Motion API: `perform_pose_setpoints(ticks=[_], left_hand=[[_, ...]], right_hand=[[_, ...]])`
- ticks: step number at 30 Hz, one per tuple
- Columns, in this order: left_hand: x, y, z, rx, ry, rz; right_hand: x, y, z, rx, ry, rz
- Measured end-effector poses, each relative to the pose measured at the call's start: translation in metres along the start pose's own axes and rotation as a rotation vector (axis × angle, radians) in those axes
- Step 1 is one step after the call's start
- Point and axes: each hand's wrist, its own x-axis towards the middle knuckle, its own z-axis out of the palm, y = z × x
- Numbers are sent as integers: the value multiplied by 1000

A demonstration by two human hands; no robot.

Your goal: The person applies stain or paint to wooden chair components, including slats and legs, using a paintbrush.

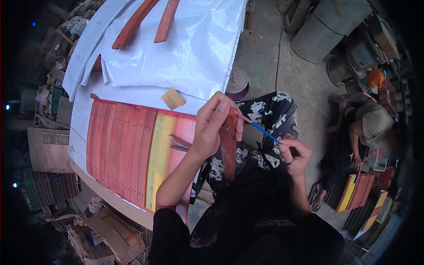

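Observation:
My left hand (pixel 211 128) is wrapped around the upper part of a reddish-brown wooden piece (pixel 228 148), which hangs down over my lap and narrows toward its lower end. Between the fingertips of my right hand (pixel 295 152) is a thin blue stick (pixel 266 133) with a pinkish tip. It slants up to the left, its tip right at the top end of the wooden piece. Beside my left forearm, a panel of red wooden slats (pixel 119 150) lies on the table, with a yellow and pink painted strip (pixel 161 154) along it.
White plastic sheeting (pixel 176 66) covers the table, bearing two curved red wood pieces (pixel 167 22) and a small tan sandpaper-like square (pixel 172 98). A paint can (pixel 238 83) stands by the table edge. At right, another person (pixel 366 128) bends near painted panels (pixel 355 192).

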Motion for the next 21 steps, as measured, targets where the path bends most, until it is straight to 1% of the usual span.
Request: perform_pose_setpoints(ticks=[5, 8, 10, 14, 16, 19, 21], left_hand=[[1, 1, 0, -18, -16, -8], [2, 2, 6, 69, 50, -7], [2, 2, 6, 86, 46, 2], [2, 2, 3, 80, 1, -7], [2, 1, 4, 89, 18, 4], [2, 2, 6, 100, 48, 5], [1, 2, 6, 98, 46, -4]], right_hand=[[1, -1, 0, -11, 22, -2], [2, 0, 0, -18, 10, -35], [1, 1, -2, -29, -8, -33], [2, -2, 0, -36, 26, -5], [3, -3, 0, -35, 26, -8], [5, -2, -2, -69, -30, -78], [4, -2, -1, -56, -12, -60]])
